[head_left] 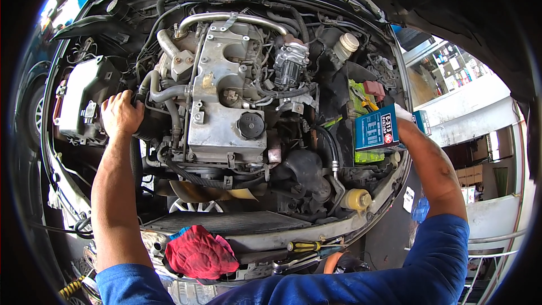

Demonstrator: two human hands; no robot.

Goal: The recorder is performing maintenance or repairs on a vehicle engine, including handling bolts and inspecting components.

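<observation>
My left hand (121, 114) lies on a black hose (148, 127) between the black air filter housing (89, 99) and the engine, its fingers curled over the hose and the tips hidden. At the right side of the engine bay, my right hand (406, 127) grips a blue cardboard parts box (374, 131) at its right side. The box covers most of its fingers. It is held tilted over the battery (370, 157), whose yellow-green casing shows above and below it. A red terminal cover (374, 88) sits just beyond the box.
The engine's metal cover (226, 135) with a black oil cap (250, 125) fills the middle. Along the front edge lie a red rag (201, 252) and a yellow-handled screwdriver (305, 246). A yellow-capped reservoir (357, 199) stands front right. The raised hood (480, 0) hangs overhead.
</observation>
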